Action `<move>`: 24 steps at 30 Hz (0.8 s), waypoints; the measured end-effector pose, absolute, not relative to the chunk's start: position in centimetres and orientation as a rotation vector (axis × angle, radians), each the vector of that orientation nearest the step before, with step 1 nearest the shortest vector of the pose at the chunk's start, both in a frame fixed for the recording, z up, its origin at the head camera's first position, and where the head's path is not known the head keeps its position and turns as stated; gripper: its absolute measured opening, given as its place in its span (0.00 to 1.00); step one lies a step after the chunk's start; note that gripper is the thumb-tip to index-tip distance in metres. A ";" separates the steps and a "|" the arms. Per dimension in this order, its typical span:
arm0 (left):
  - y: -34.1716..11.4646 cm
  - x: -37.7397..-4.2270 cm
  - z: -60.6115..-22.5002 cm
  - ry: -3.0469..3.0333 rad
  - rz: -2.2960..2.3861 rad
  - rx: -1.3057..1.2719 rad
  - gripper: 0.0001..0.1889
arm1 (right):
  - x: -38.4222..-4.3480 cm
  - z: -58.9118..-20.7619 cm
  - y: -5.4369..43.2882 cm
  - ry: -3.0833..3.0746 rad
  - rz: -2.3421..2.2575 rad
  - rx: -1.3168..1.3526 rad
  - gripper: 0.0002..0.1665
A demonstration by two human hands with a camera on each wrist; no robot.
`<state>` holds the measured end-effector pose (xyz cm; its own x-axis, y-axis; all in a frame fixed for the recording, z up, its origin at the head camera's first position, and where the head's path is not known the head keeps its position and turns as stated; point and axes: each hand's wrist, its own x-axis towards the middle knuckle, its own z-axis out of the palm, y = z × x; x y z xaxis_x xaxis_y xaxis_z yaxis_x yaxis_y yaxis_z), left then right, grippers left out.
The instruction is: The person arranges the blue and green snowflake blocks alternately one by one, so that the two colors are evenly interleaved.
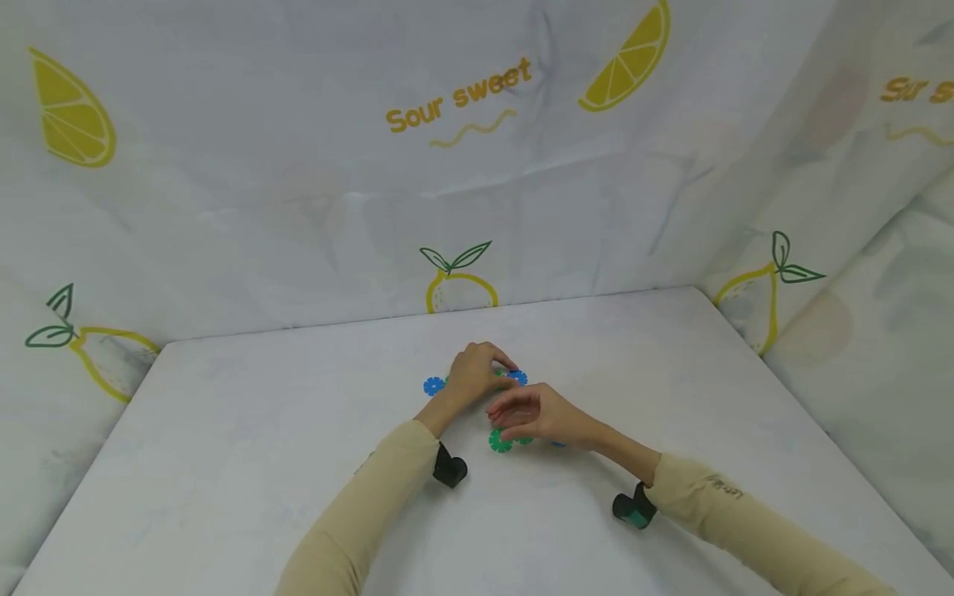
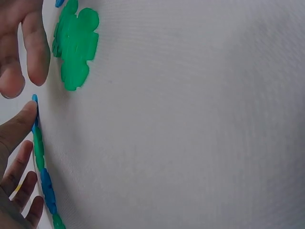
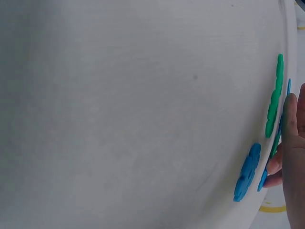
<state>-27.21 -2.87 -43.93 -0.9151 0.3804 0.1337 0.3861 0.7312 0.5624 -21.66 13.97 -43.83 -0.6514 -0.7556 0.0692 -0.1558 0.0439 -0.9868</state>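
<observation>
In the head view my left hand [image 1: 474, 374] reaches over a row of slotted plastic discs, thumb and index finger at a blue disc [image 1: 518, 378] on its right end. In the left wrist view its digits are spread along the row's edge, one tip touching a blue disc [image 2: 34, 107] beside a green one [image 2: 38, 148]. My right hand [image 1: 551, 415] hovers just below, fingers loosely bent with nothing between them. Beneath it lie green discs [image 1: 500, 441] and a blue disc [image 3: 247, 172], partly hidden from above. The row's middle is covered by my left hand.
Another blue disc [image 1: 434, 386] marks the row's left end. All lie on a white table [image 1: 246, 439]. A lemon-printed cloth [image 1: 298, 165] hangs behind and at the sides. Black wrist mounts [image 1: 450, 466] sit under both sleeves, low over the tabletop.
</observation>
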 end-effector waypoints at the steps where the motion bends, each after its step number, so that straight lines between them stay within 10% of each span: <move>1: -2.9 -27.2 -43.9 -2.914 -0.956 -0.642 0.10 | -21.6 -43.9 13.8 1.842 -1.645 -0.926 0.23; 24: -3.1 -27.5 -44.0 -2.956 -0.945 -0.609 0.13 | -19.1 -44.1 12.1 2.166 -1.365 -1.526 0.12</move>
<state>-27.47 -3.05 -43.97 -0.9255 0.3665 0.0952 0.3538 0.7473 0.5625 -19.11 12.06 -44.11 -0.4661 -0.8129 0.3493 -0.6659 0.0624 -0.7434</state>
